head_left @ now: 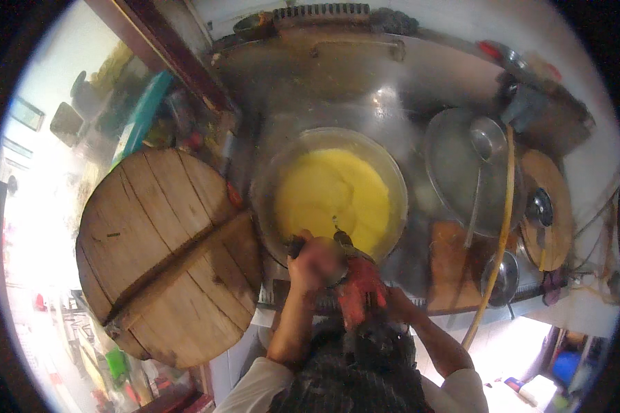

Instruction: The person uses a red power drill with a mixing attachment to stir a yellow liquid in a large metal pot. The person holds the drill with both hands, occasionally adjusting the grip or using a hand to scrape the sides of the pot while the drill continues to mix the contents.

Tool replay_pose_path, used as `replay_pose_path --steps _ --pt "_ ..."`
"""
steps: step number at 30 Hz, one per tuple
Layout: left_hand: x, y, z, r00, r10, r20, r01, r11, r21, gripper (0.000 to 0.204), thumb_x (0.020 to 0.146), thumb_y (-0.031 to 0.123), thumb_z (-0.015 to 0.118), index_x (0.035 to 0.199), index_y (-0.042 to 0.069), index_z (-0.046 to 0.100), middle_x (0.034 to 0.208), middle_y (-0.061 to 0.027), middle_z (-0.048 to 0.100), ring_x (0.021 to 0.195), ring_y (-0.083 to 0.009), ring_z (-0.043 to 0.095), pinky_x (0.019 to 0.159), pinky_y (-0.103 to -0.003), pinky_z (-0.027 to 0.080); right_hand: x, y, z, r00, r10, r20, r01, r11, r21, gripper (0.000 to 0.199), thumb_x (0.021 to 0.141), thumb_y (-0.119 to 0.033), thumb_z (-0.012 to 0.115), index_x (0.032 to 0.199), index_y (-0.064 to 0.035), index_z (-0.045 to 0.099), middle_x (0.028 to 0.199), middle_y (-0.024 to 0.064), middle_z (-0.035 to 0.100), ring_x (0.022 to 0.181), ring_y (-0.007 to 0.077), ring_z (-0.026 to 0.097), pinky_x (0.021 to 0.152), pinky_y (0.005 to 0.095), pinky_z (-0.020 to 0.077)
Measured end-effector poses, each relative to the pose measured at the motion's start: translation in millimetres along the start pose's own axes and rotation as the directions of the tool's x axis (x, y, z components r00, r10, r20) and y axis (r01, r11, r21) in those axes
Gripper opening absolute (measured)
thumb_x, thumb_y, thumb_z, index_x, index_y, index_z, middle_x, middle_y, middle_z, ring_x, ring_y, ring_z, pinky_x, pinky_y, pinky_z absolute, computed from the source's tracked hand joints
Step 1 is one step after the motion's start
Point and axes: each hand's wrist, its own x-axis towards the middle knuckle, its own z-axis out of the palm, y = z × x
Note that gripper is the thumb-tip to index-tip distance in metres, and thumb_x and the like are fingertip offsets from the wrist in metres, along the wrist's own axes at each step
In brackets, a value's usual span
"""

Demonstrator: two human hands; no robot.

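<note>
In the head view, yellow mix (pixel 337 179) across the inside of a round pot (pixel 398 206) on the steel table (pixel 269 103), in front of the person and just beyond both hands. Judging by looks, well into a stirring or blending step: colour mostly even, surface fairly smooth, with soft ridges near the middle. Wooden lid (pixel 165 199) off, just beside the pot on the left. Apparently left: evening out of those ridges, and removal of the red tool (pixel 357 282) from over the near rim. Thin shaft of that tool aimed into the pot; impossible to tell how deep, or what sort of end on it. Left hand (pixel 315 265) at the near rim, blurred, but seemingly closed around a dark grip (pixel 296 246) beside the tool, with no wide spread of fingers. Right hand (pixel 398 304) lower and farther back, against the rear of the tool and partly hidden; no telling how tightly closed. To the right, well apart from both hands, a ladle (pixel 488 139).
</note>
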Motion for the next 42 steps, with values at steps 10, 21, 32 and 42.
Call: replay_pose_path --steps 10,21,32,42 --pt "-53.3 33.9 -32.1 0.998 0.046 0.053 -0.034 0.978 -0.204 0.016 0.079 0.024 0.053 0.081 0.009 0.051 0.071 -0.0031 0.05 0.063 -0.02 0.05 0.053 -0.032 0.042 -70.5 -49.7 -1.5 0.944 -0.157 0.292 0.202 0.971 -0.131 0.049 0.074 -0.017 0.066 0.117 -0.0033 0.049 0.109 0.0107 0.059 0.099 0.02 0.055 0.091 0.0327 0.0421" --pt "-45.0 34.6 -23.0 0.977 0.1 -0.189 -0.133 0.976 -0.171 0.007 0.077 0.016 0.047 0.081 0.014 0.042 0.054 0.0048 0.029 0.044 -0.0106 0.031 0.043 -0.028 0.029 -18.6 -40.5 1.9 0.906 -0.331 0.264 0.4 0.874 -0.277 0.048 0.069 -0.02 0.07 0.111 -0.0031 0.054 0.096 0.0149 0.063 0.089 0.0235 0.06 0.081 0.0352 0.0467" --pt "-39.0 30.3 13.0 0.994 0.107 -0.013 -0.108 0.993 -0.055 0.013 0.067 0.004 0.046 0.074 0.013 0.041 0.049 -0.0006 0.033 0.037 -0.0149 0.03 0.035 -0.031 0.027 14.4 76.1 40.5 0.96 -0.258 0.11 0.238 0.957 0.166 0.059 0.074 -0.031 0.065 0.122 -0.004 0.044 0.109 0.0147 0.056 0.095 0.0273 0.056 0.082 0.0375 0.0443" --pt "36.0 49.0 -9.2 0.995 0.079 0.062 -0.075 0.995 -0.067 0.011 0.069 0.007 0.048 0.072 0.013 0.039 0.052 0.0004 0.03 0.042 -0.0138 0.032 0.041 -0.029 0.028 85.1 37.6 29.1 0.893 -0.445 -0.073 0.451 0.883 0.132 0.047 0.071 -0.022 0.067 0.11 -0.001 0.053 0.096 0.0144 0.06 0.092 0.0223 0.057 0.08 0.0367 0.0447"
